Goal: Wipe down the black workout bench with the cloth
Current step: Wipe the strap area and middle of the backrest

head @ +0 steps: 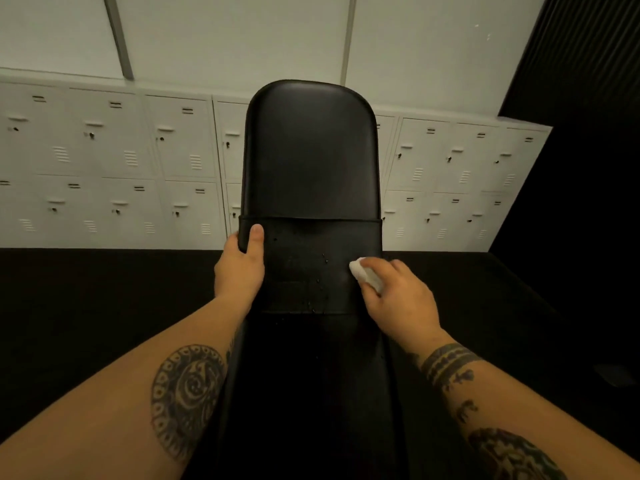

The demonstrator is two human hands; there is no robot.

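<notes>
Right grip (pixel 398 291) held a small wadded white cloth (pixel 364 274), fingers curled over it and pressing it onto the black workout bench (pixel 311 161). The cloth stuck out from under the fingertips, towards the middle of the pad and close to its right edge. Across the pad from this grip, the left grip (pixel 239 268) clasped the opposite edge of the same section. Its thumb (pixel 256 236) lay on top of the upholstery, and its other fingers were wrapped round the side, out of sight. Between the two grips a few small shiny specks (pixel 325 258) sat on the black surface; I could not tell what they were.

Just beyond both grips a seam crossed the bench, and past it the long back pad with its rounded end rose away from the person. Back from the grips, the nearer part of the bench ran down between two bare, tattooed forearms.

Well beyond the grips, behind the back pad, stood two rows of white lockers (pixel 138 161) under a pale wall (pixel 225 36). To the right of the right grip a dark ribbed panel (pixel 588 81) closed the scene. On either side of the grips, below the bench, lay a black floor (pixel 86 289).
</notes>
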